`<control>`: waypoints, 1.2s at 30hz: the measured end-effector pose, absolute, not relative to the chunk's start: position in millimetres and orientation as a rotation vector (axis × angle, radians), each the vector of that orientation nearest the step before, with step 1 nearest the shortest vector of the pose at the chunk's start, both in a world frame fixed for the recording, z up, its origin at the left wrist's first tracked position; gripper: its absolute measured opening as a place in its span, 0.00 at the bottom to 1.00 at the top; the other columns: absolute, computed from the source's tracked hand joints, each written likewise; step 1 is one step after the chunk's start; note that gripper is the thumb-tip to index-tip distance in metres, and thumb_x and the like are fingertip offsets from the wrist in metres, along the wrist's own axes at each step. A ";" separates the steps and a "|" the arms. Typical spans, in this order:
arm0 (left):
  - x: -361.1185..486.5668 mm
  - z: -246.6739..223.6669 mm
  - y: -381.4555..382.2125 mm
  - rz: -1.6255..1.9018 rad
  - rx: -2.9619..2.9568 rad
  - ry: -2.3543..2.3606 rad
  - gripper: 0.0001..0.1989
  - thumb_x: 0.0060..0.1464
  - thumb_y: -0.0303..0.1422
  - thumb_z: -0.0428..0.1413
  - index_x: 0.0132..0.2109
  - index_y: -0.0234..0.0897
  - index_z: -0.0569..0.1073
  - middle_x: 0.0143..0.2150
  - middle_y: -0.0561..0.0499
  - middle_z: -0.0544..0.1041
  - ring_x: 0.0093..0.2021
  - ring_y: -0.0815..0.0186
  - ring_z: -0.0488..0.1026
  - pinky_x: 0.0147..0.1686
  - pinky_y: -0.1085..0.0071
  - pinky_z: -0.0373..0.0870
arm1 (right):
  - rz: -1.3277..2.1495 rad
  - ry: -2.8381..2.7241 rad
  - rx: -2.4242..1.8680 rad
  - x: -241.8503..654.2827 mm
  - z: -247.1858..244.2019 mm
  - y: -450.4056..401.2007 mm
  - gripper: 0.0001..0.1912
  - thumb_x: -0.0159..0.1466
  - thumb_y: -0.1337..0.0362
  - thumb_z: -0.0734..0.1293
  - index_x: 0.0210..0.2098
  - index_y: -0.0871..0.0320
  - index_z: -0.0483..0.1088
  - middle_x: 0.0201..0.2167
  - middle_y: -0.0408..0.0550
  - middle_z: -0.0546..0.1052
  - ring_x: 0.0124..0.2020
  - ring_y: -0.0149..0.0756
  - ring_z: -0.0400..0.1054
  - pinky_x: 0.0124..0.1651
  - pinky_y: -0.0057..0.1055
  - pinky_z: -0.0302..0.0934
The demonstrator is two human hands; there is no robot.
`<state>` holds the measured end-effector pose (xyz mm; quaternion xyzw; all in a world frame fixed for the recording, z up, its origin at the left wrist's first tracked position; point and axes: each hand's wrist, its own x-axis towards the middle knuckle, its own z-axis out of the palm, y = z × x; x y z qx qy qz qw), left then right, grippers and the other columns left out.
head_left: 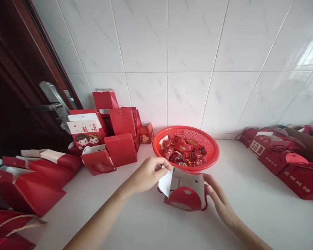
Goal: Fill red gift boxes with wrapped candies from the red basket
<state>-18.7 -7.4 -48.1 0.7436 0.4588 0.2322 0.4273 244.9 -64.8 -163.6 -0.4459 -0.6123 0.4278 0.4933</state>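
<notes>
A small red gift box (184, 198) with a white inside stands open on the white table, just in front of a red plastic basket (216, 152). My left hand (152, 173) pinches the box's left flap, whose white side shows, between thumb and fingertips. At the box's right side, my right hand (217, 194) grips the wall, thumb outside near the red cord handle. Red wrapped candies (184, 147) lie heaped in the basket behind the box.
Several red boxes (121, 149) stand at the left near a dark door (21, 69); more red boxes (33, 177) and a bag with rope handles (10, 222) are nearer. Filled-looking red boxes (284, 156) line the right side. A tiled wall (190, 38) rises behind.
</notes>
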 end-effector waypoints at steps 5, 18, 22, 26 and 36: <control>-11.9 -57.1 -10.7 0.468 1.907 1.132 0.10 0.61 0.36 0.51 0.42 0.38 0.74 0.31 0.54 0.69 0.26 0.69 0.63 0.26 0.73 0.59 | 1.012 -1.452 -1.030 245.0 -166.7 -66.5 0.27 0.70 0.42 0.58 0.59 0.52 0.65 0.54 0.56 0.73 0.39 0.40 0.72 0.45 0.40 0.70; -5.8 -57.4 -31.9 0.250 2.267 1.093 0.21 0.49 0.21 0.53 0.45 0.46 0.81 0.63 0.52 0.70 0.53 0.57 0.76 0.47 0.66 0.74 | 0.824 -1.490 -1.167 231.1 -161.4 -87.7 0.31 0.66 0.41 0.64 0.61 0.53 0.63 0.47 0.55 0.75 0.42 0.45 0.72 0.38 0.37 0.72; -5.8 -56.9 -35.2 0.255 2.347 1.037 0.30 0.45 0.18 0.52 0.51 0.50 0.81 0.68 0.53 0.67 0.69 0.52 0.62 0.60 0.62 0.70 | 0.902 -1.399 -1.203 227.3 -157.7 -89.4 0.24 0.71 0.44 0.58 0.58 0.52 0.64 0.45 0.53 0.76 0.40 0.42 0.73 0.33 0.32 0.71; -3.4 -52.3 -37.0 0.220 2.379 1.043 0.28 0.48 0.19 0.52 0.51 0.50 0.81 0.68 0.53 0.67 0.68 0.52 0.63 0.64 0.59 0.66 | 0.778 -1.373 -1.198 229.1 -155.9 -86.8 0.20 0.73 0.48 0.55 0.55 0.53 0.66 0.45 0.52 0.77 0.36 0.39 0.74 0.37 0.33 0.71; -2.2 -49.9 -40.9 0.213 2.191 1.139 0.42 0.48 0.57 0.63 0.67 0.52 0.65 0.65 0.46 0.67 0.62 0.46 0.67 0.54 0.58 0.72 | 1.083 -1.320 -1.282 230.0 -149.6 -84.9 0.18 0.64 0.54 0.60 0.47 0.57 0.72 0.24 0.44 0.77 0.29 0.41 0.74 0.35 0.35 0.67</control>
